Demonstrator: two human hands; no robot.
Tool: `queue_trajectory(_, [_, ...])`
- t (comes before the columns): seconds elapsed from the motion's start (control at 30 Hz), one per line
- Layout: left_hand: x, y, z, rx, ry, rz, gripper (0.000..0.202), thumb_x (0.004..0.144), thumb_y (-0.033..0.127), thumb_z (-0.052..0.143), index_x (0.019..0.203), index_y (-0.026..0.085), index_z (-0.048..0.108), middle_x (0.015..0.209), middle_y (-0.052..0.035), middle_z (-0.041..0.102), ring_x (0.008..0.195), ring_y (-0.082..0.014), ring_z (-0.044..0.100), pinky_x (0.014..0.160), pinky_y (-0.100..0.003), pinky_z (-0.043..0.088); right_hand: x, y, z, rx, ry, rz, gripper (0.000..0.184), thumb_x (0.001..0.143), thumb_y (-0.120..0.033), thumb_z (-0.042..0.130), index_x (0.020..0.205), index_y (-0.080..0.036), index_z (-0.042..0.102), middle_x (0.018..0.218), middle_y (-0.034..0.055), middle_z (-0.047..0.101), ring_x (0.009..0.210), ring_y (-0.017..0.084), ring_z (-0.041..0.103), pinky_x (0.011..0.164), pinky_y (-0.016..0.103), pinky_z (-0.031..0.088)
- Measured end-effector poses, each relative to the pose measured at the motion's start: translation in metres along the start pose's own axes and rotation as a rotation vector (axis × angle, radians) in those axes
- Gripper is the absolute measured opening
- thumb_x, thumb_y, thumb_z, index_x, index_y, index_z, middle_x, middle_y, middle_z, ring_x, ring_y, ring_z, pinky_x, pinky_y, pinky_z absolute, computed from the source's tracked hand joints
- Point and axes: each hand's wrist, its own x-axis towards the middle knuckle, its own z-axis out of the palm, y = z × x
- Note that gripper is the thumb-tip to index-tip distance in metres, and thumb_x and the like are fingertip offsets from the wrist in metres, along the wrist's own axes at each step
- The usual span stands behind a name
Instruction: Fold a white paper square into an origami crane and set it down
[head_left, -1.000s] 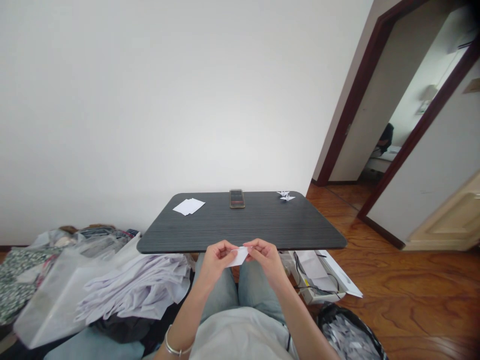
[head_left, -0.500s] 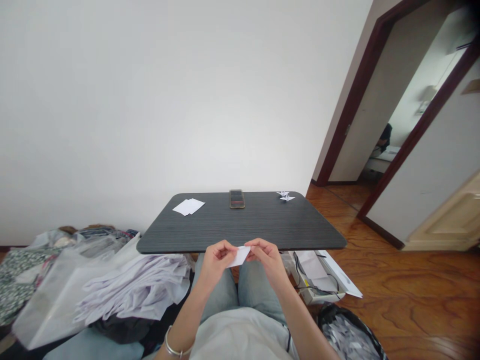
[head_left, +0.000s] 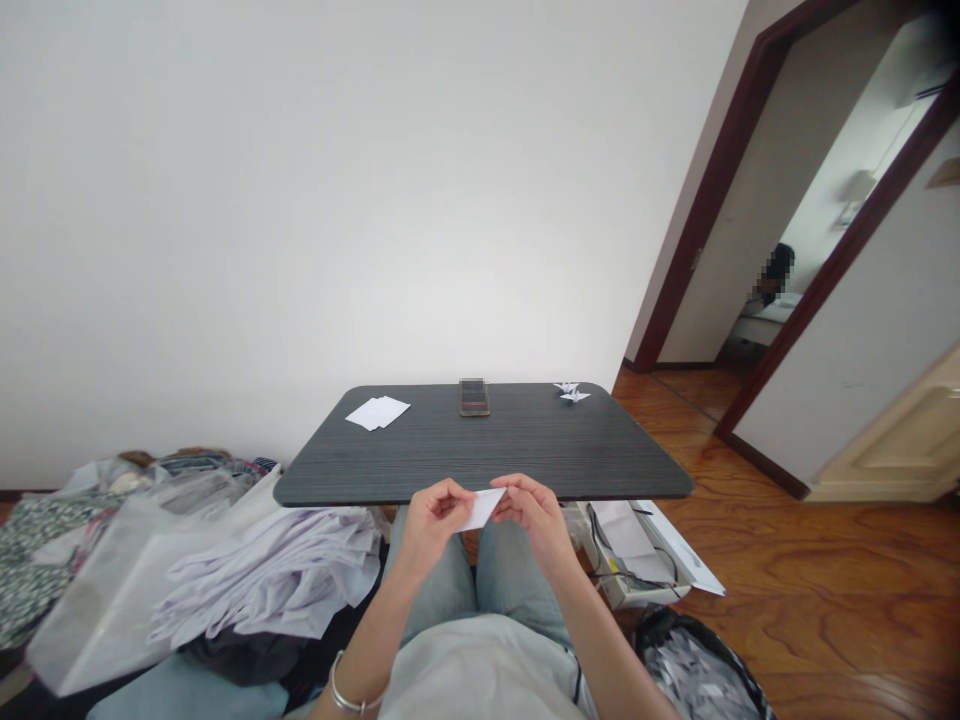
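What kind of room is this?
Most likely a room in someone's home: a small dark table by a plain wall, a heap of clothes beside it, and a wooden floor running through a doorway.

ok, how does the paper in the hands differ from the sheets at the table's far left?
The held paper is pinched off the table between the left hand and right hand; the sheets lie flat on the table, untouched. The held paper is one narrow piece, tilted up to the right; the sheets are a few, overlapping. Both are white.
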Motion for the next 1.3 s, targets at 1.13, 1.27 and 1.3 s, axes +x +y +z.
queue_trajectory(1.13, [0.0003,0.0015,-0.006,0.346,-0.044,0.25,0.014,0.077,0.023,0.06,0.072,0.015,0.07,0.072,-0.0051,0.063,0.068,-0.0153,0.057,0.061,-0.024,0.041,0.0042,-0.001,-0.0039,-0.105,-0.107,0.174,0.035,0.065,-0.048,0.07,0.065,-0.013,0.068,0.053,0.0026,0.067,0.047,0.011,0.062,0.048,0.019,0.05])
queue_trajectory(1.27, [0.0008,0.0031,-0.0079,0.356,-0.05,0.256,0.014,0.077,0.022,0.06,0.072,0.014,0.07,0.072,-0.0051,0.063,0.067,-0.0148,0.057,0.061,-0.023,0.042,0.005,0.001,-0.0065,-0.096,-0.144,0.186,0.036,0.066,-0.049,0.069,0.065,-0.013,0.068,0.057,0.0042,0.068,0.049,0.011,0.064,0.049,0.018,0.05])
queue_trajectory(1.3, [0.0009,0.0036,-0.0086,0.358,-0.055,0.258,0.014,0.077,0.022,0.06,0.072,0.014,0.07,0.072,-0.0051,0.063,0.067,-0.0147,0.057,0.061,-0.023,0.042,0.0051,0.0014,-0.0071,-0.1,-0.152,0.189,0.037,0.066,-0.049,0.069,0.065,-0.012,0.068,0.058,0.0048,0.069,0.05,0.011,0.064,0.049,0.018,0.05])
